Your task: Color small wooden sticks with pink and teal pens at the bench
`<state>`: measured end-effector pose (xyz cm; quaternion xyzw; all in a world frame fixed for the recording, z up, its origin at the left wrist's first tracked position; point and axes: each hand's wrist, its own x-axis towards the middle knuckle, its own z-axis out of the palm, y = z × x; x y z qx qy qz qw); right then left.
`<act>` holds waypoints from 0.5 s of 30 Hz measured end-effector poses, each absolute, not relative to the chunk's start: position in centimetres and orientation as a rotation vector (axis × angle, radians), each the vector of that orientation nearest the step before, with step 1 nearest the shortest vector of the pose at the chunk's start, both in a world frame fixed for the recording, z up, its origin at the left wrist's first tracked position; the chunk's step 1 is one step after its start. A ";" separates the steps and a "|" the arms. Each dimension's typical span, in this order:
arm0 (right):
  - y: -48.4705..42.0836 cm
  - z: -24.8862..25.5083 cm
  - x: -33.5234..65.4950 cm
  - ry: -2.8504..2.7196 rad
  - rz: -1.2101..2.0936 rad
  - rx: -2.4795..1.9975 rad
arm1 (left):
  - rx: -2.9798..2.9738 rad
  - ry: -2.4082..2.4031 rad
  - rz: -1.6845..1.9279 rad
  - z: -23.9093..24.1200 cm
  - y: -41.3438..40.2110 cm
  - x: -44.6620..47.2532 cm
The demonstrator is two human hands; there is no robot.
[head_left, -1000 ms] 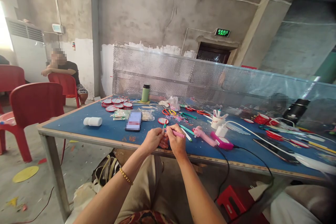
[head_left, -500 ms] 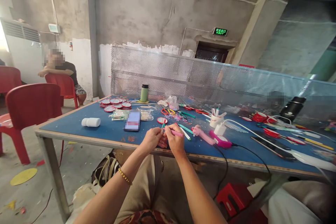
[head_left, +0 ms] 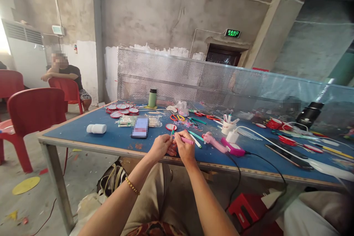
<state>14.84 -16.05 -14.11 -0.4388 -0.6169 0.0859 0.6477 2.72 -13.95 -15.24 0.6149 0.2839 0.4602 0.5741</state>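
My left hand is closed in a pinch near the table's front edge, on a small thin piece with green and white on it; its kind is too small to tell. Close beside it, my right hand is wrapped round a pink marker pen, whose front end points toward the left fingers. The pen's tip is hidden by the fingers. Just beyond the hands lies a round red-rimmed disc. A white marker with a green end rests to the right of my right hand.
A phone leans before bundled sticks, with a white bottle to the left. Red-rimmed discs and a green flask stand farther back. Rightward are a pink glue gun, a cup of pens and cables.
Both hands keep nearly the same place and grip, with the pink marker pen still held close to the left fingers. The whole view has shifted very slightly.
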 end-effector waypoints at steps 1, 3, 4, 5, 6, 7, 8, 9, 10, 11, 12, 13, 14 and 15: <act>-16.0 -14.1 14.9 -1.406 0.191 -0.999 | 1.439 0.668 1.079 -15.2 -14.0 2.7; -16.0 -14.1 14.9 -1.412 0.195 -0.999 | 1.434 0.673 1.078 -15.2 -14.0 2.7; -16.0 -14.1 14.9 -1.417 0.198 -0.998 | 1.432 0.674 1.074 -15.2 -14.0 2.7; -16.0 -14.1 14.9 -1.420 0.201 -0.999 | 1.431 0.673 1.074 -15.2 -14.0 2.7; -16.1 -14.1 14.9 -1.421 0.201 -0.999 | 1.431 0.670 1.072 -15.2 -14.0 2.7; -16.1 -14.0 14.9 -1.420 0.198 -1.000 | 1.431 0.667 1.071 -15.2 -14.0 2.7; -16.2 -14.0 14.9 -1.417 0.194 -1.003 | 1.431 0.662 1.072 -15.2 -14.0 2.7; -16.2 -14.0 14.9 -1.413 0.192 -1.006 | 1.432 0.658 1.073 -15.2 -14.0 2.7; -16.3 -13.9 14.9 -1.407 0.196 -1.008 | 1.433 0.655 1.072 -15.2 -14.0 2.7; -16.3 -13.9 14.8 -1.400 0.204 -1.011 | 1.435 0.654 1.072 -15.2 -14.0 2.7; -16.4 -13.9 14.8 -1.394 0.215 -1.013 | 1.438 0.655 1.072 -15.1 -14.0 2.7; -16.4 -13.9 14.8 -1.388 0.225 -1.015 | 1.441 0.655 1.072 -15.1 -14.0 2.7; -16.4 -13.9 14.8 -1.385 0.230 -1.015 | 1.443 0.656 1.071 -15.1 -14.0 2.7; -16.4 -14.0 14.8 -1.384 0.229 -1.015 | 1.444 0.658 1.071 -15.1 -14.0 2.7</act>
